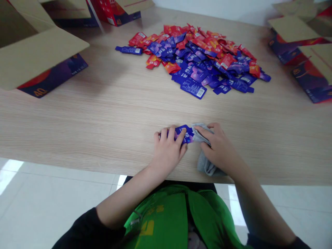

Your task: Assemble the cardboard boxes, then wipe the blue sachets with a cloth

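A purple sachet (185, 134) with white lettering lies on the table near its front edge. My left hand (167, 148) holds it from the left, thumb and fingers bent over its body and covering part of it. In my right hand (220, 148) is a folded grey cloth (203, 133). One end of the cloth touches the sachet's narrow right end, and the rest hangs in a fold beneath my palm.
A heap of red sachets (228, 61) and purple sachets (193, 90) lies farther back on the wooden table (90, 128). Open cardboard boxes stand at the left (57, 76), the back left (124, 17) and the right (311, 79).
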`<state>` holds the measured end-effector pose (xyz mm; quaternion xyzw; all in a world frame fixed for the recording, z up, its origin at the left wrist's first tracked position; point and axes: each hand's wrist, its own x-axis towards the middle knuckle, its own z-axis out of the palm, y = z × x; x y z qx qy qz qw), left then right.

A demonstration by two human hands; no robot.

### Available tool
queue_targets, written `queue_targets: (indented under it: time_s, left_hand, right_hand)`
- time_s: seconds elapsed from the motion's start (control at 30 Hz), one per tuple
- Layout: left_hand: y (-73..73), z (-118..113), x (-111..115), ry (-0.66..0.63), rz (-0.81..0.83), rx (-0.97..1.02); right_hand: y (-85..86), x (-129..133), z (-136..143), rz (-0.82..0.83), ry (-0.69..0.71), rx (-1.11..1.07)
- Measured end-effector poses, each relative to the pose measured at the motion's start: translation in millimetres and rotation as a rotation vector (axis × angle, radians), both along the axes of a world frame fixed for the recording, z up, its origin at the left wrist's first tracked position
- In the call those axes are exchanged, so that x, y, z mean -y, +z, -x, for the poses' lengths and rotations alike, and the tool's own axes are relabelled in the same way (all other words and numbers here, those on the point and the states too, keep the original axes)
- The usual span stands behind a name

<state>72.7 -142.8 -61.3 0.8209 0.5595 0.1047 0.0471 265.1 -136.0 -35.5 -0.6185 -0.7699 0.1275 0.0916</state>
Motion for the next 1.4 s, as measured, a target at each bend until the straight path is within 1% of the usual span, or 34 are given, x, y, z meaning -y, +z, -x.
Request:
queue_targets:
  time_s: [0.1, 0.17, 0.27, 0.37, 0.5, 0.63, 0.8, 0.9, 0.97, 1.07, 1.2, 1.33, 1.4]
  left_hand:
    - [0.3, 0, 0, 0.0, -0.002, 0.002]
    - [0.7, 0, -1, 0.001, 0.002, 0.002]
    - [1.0, 0, -1, -0.003, 0.009, 0.001]
    - [0.3, 0, -1, -0.002, 0.006, 0.002]
    - [-0.6, 0, -1, -0.001, -0.001, 0.003]
    - [-0.5, 0, -1, -0.003, 0.006, -0.005]
    - [-0.2, 0, -1, -0.004, 0.01, -0.01]
    - [0.0, 0, -2, -0.009, 0.013, -0.002]
    - [0.0, 0, -2, -0.011, 0.012, 0.004]
    - [-0.3, 0, -2, -0.004, 0.01, 0.011]
    - [-0.7, 0, -1, -0.002, 0.004, 0.009]
    - [-0.7, 0, -1, -0.006, -0.002, -0.004]
    - [-0.4, 0, -1, -0.003, -0.004, -0.012]
  right_hand:
    - [-3.1, 4, 11, 0.002, 0.052, -0.005]
    - [-4.2, 6, 13, 0.0, 0.044, 0.049]
    - [-3.1, 6, 5, -0.009, -0.011, 0.15]
    - [-0.1, 4, -7, 0.017, -0.047, 0.191]
    - [3.8, 1, -11, 0.022, -0.05, 0.17]
    - [5.2, 2, -1, -0.047, -0.032, 0.094]
    - [-2.3, 7, 7, -0.03, 0.041, 0.046]
    - [-6.0, 8, 2, -0.021, -0.003, 0.082]
    - [-5.5, 7, -3, -0.016, -0.045, 0.114]
    - [-1.3, 4, -8, -0.003, -0.075, 0.148]
    - [4.8, -1, -11, 0.027, -0.063, 0.128]
    - [5.3, -4, -3, -0.022, -0.052, 0.07]
    - [2.8, -4, 7, -0.028, -0.015, 0.035]
